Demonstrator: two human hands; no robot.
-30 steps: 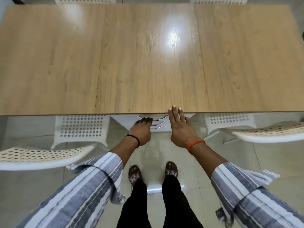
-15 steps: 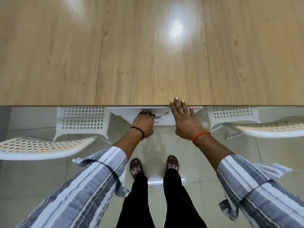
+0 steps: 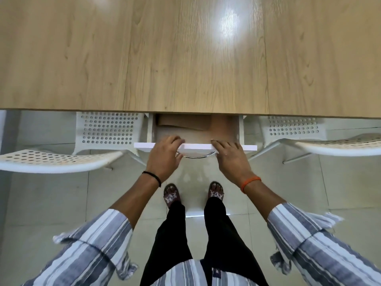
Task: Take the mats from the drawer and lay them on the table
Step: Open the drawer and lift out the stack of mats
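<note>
A white drawer (image 3: 195,146) stands pulled out from under the near edge of the wooden table (image 3: 185,58). Inside it lie brown mats (image 3: 185,123), partly hidden beneath the tabletop. My left hand (image 3: 165,156) curls over the left part of the drawer front, fingers over its top edge and thumb by the metal handle (image 3: 195,156). On the right part of the front rests my right hand (image 3: 231,157), its fingers stretched flat over the edge toward the inside and holding nothing.
White perforated chairs stand on both sides of the drawer, one to the left (image 3: 61,159) and one to the right (image 3: 340,144). My feet are on the tiled floor (image 3: 195,176) directly below the drawer.
The drawer has slid out toward me, exposing the mats. My left hand came along with the drawer front, and my right hand dropped from the table edge onto it.
</note>
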